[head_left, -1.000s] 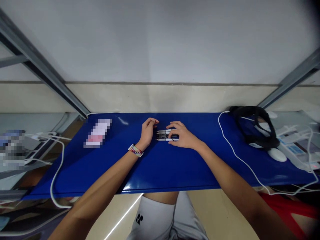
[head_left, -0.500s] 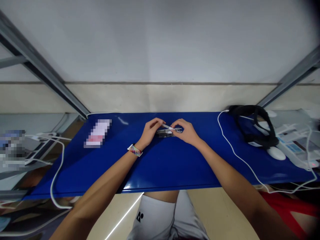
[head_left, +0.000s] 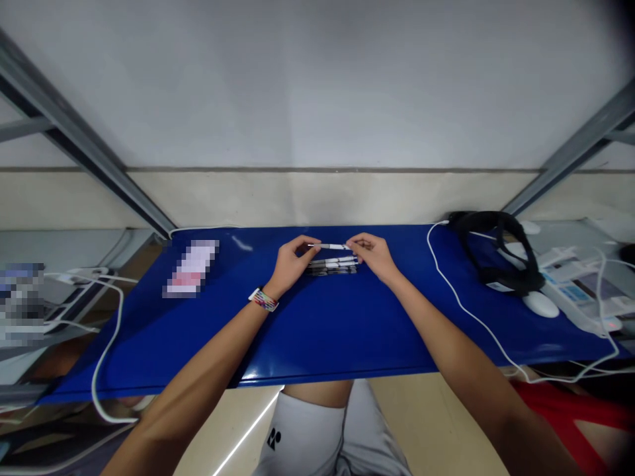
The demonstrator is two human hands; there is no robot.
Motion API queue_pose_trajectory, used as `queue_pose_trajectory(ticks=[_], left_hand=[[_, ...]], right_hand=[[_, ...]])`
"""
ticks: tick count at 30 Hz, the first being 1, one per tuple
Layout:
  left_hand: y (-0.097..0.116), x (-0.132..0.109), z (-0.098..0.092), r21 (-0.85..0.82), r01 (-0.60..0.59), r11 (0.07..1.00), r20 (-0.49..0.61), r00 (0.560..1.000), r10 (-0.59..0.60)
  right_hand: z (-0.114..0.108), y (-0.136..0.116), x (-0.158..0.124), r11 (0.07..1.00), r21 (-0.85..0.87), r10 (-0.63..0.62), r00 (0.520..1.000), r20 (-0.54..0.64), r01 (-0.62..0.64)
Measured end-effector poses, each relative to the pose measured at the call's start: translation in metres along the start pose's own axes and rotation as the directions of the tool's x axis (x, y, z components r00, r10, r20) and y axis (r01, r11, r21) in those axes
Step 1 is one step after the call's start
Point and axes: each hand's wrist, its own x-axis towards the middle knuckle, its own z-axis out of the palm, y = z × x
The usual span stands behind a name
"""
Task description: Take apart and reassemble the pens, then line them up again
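A white pen (head_left: 331,246) is held level just above the blue table (head_left: 317,330), one end in each of my hands. My left hand (head_left: 290,262) pinches its left end, and a coloured band is on that wrist. My right hand (head_left: 373,254) pinches the right end. Right below, a few more pens (head_left: 331,266) lie side by side in a row on the table, between my two hands.
A pink and white blurred object (head_left: 191,268) lies at the back left of the table. A black strap headset (head_left: 501,248) and a white mouse (head_left: 540,303) sit at the right, with a white cable (head_left: 461,297) trailing across. Cables hang off the left edge.
Both hands rested on the row of pens a second ago. They have since picked one pen out and lifted it above the others, holding it by its ends.
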Motion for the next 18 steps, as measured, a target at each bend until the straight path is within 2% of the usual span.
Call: queue_pose_trajectory(ticks=[3, 7, 18], left_hand=[[-0.0028, 0.0011, -0.0006, 0.021, -0.003, 1.000, -0.013, 1.000, 0.003], [-0.0070, 0.0039, -0.0020, -0.020, 0.004, 1.000, -0.024, 1.000, -0.005], [-0.0065, 0.0078, -0.0051, -0.173, 0.082, 0.981, 0.026, 0.997, -0.079]], right_hand=[[-0.0034, 0.0000, 0.0038, 0.981, 0.153, 0.115, 0.993, 0.010, -0.115], [-0.0068, -0.0043, 0.0048, 0.954, 0.235, 0.183, 0.983, 0.030, -0.185], [-0.0094, 0.0020, 0.0044, 0.970, 0.228, 0.076, 0.996, 0.038, -0.082]])
